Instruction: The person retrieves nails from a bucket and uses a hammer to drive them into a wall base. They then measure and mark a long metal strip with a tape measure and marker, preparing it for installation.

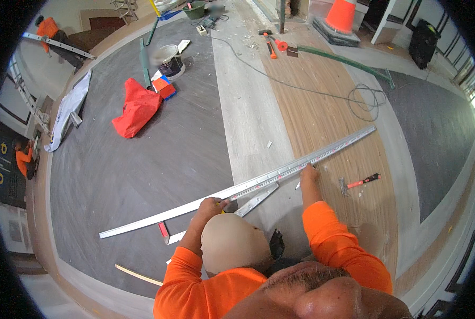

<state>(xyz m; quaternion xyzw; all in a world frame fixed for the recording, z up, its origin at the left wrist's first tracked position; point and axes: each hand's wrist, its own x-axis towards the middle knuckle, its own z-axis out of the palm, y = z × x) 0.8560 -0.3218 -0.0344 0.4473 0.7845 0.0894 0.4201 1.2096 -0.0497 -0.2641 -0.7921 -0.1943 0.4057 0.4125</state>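
Note:
A long silver metal bar [195, 207] lies slantwise across the floor in front of me. Along its near edge runs the extended blade of a tape measure [333, 151], covering the right half. My left hand [212, 206] is closed near the blade's left end, and a bit of yellow shows by its fingers; the tape's case is mostly hidden. My right hand [308, 171] pinches the blade further right, with a small white-tipped thing below its fingers. Under the bar lies a second metal strip [258, 200], partly behind my knee. A red-handled square [163, 229] touches the bar's near side.
A hammer [360, 182] lies right of my right hand. Ahead are a red bag [136, 109], a bucket [169, 61], a grey cable [280, 80], a second hammer [269, 45] and an orange cone [341, 16]. Two people in orange work at the left, near ladders [27, 95].

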